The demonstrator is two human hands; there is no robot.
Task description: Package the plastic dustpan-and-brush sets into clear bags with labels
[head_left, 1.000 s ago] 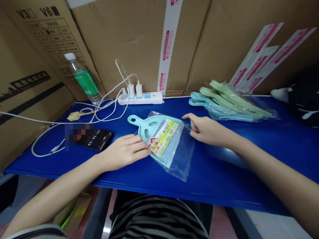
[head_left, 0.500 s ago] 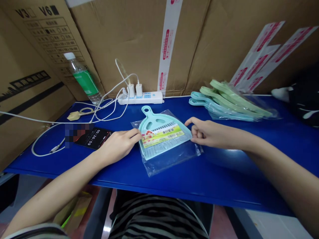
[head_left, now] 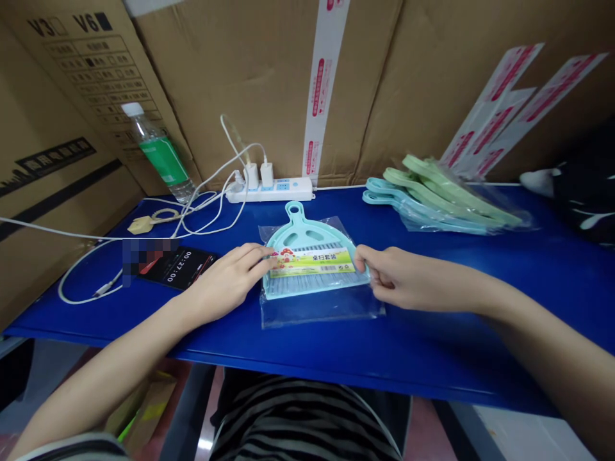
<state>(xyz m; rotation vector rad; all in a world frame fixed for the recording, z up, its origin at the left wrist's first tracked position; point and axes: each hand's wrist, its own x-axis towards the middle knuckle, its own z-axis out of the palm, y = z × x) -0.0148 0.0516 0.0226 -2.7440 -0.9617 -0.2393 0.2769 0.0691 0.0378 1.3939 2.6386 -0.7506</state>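
A light blue dustpan (head_left: 303, 225) lies flat on the blue table in a clear plastic bag (head_left: 319, 312), its handle pointing away from me. Against its pan rests a small brush, whose grey bristles (head_left: 307, 283) show under a yellow-green label card (head_left: 331, 261) printed with mushrooms. At the left edge, my left hand (head_left: 230, 275) pinches the bagged dustpan between thumb and fingers. My right hand (head_left: 396, 276) has its fingers curled and grips the opposite edge. The bag's loose end spreads toward me.
Several bagged green and blue dustpans (head_left: 446, 198) are piled at the back right. A white power strip (head_left: 288, 190) with chargers and looping cables stands behind. A phone (head_left: 180, 267) lies left, near a bottle (head_left: 166, 160). Cardboard (head_left: 259, 70) walls the back; dark fabric (head_left: 583, 186) lies far right.
The dustpan has turned clockwise, so its front edge now lies nearly parallel to the table edge. My right hand has come nearer to me and closed on its right side.
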